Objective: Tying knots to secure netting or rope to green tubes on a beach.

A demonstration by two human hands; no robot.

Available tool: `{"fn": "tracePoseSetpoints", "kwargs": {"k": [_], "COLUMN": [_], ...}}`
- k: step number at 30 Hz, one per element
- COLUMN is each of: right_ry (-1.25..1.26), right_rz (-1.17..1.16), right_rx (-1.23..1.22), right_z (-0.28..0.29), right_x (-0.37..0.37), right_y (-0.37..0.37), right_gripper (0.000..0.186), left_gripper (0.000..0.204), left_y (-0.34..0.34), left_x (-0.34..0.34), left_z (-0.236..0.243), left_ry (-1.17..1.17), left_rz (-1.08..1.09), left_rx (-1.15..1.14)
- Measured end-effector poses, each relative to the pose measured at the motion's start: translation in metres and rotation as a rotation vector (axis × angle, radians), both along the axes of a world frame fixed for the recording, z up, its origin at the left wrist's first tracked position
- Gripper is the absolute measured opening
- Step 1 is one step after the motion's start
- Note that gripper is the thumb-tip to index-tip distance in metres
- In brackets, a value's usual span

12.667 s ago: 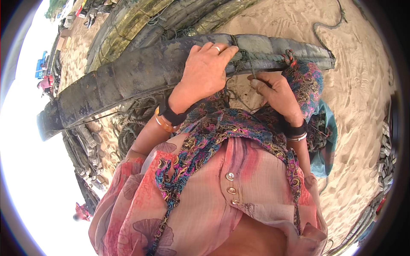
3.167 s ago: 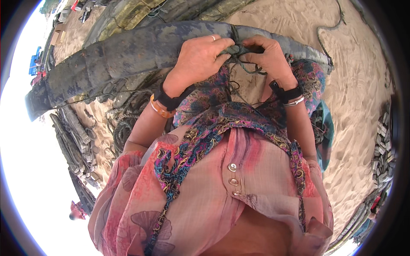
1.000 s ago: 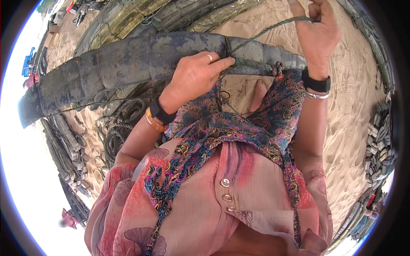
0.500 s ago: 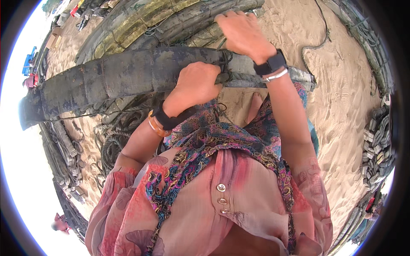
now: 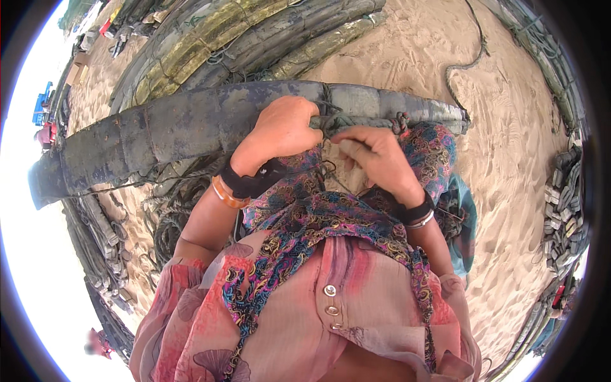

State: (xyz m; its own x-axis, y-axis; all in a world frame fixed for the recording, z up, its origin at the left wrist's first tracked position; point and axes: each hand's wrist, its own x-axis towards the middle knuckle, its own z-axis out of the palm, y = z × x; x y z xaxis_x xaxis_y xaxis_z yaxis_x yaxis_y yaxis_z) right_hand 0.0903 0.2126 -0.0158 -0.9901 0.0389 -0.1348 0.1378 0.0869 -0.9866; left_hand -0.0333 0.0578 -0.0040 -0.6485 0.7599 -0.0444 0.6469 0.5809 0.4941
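Right hand (image 5: 377, 159), hold unclear, has dropped near left hand (image 5: 280, 130) clasping rope (image 5: 350, 121) on dark tube (image 5: 191, 118).

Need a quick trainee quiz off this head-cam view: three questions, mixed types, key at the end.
1. Fill in the blank: The ground around the long dark segmented piece is covered in ____.
2. Multiple choice: Where is the orange bangle worn?
A) left wrist
B) right wrist
C) both wrists
3. True or false: The two hands are at opposite ends of the long dark segmented piece.

Key:
1. Sand.
2. A.
3. False: the left hand and right hand are close together, well inside its two ends.
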Motion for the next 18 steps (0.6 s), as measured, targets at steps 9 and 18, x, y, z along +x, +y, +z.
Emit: {"fn": "tracePoseSetpoints", "kwargs": {"k": [9, 18], "right_ry": [0.061, 0.392], "right_rz": [-0.069, -0.386], "right_rx": [0.128, 0.934], "right_z": [-0.041, -0.034], "right_x": [0.0, -0.006], "right_y": [-0.018, -0.001], "right_gripper": [0.018, 0.014], "left_gripper": [0.031, 0.026], "left_y": [0.003, -0.006], "left_x": [0.003, 0.03], "left_z": [0.002, -0.004], "left_ry": [-0.026, 0.248], "left_rz": [-0.005, 0.075], "left_rx": [-0.012, -0.036]}}
